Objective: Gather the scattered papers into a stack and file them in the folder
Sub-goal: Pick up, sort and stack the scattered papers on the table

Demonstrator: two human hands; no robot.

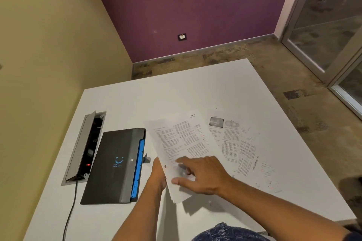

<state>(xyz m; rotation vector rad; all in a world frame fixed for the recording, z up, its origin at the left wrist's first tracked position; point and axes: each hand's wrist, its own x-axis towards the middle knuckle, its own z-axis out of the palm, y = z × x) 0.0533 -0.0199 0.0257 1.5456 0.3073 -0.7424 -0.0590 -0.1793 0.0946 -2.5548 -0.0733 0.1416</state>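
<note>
left hand (156,172) grips the paper stack (176,143) from below, angled up so sheets square off; right hand (199,174) rests flat on top, fingers relaxed; folder (115,164) sits closed alongside, ready for filing

Illumination is dim, warm and even, coming from overhead. The white table (195,92) reads as the brightest surface, without glare. Soft shadows lie beneath the raised sheet of paper (182,143) and the forearms. Wide-angle distortion bends wall edges towards the frame borders. Printed text is soft and unreadable; the right hand (201,174) shows slight motion blur.
</note>
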